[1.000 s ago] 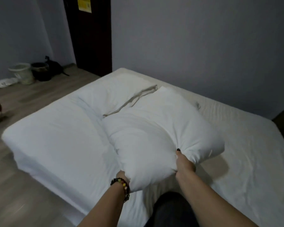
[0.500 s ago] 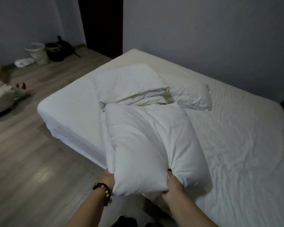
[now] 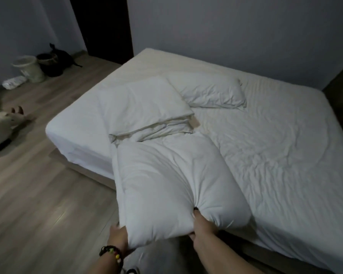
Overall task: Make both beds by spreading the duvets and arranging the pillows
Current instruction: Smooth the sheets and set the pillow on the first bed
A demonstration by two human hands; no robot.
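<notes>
Both hands are engaged on one pillow (image 3: 174, 186). Left hand (image 3: 118, 237), wearing a beaded bracelet (image 3: 112, 254), cups the pillow's near left corner from beneath and beside; its fingers are hidden behind the fabric, so how tightly they curl cannot be told, though the corner is plainly carried by it. Right hand (image 3: 203, 224) pinches a gathered fold in the pillow's near edge, fingers dug into the casing and puckering it.

Left of frame: wooden floor (image 3: 38, 194), with a pale bin (image 3: 31, 69) and a dark bin (image 3: 51, 64) standing side by side against the far wall. These play no part in the work.

Centre: the held pillow hangs over the bed's near left corner, its far end resting on the bed (image 3: 275, 155) and touching a folded duvet (image 3: 147, 107). The duvet is not yet spread.

Right of centre: a second pillow (image 3: 210, 93) lies just beyond the duvet, overlapped by it at one corner. The sheet to the right is creased.

Assessment: the step in hand appears to be placing the pillow. Only one bed is fully in view; the task looks to be at an early stage. To do the step well, the pillow should be supported evenly at both corners, not dragged across the sheet, and set clear of the duvet so that spreading is not obstructed. The right-hand pinch bunches the filling; the pillow would need plumping and squaring once set down.
</notes>
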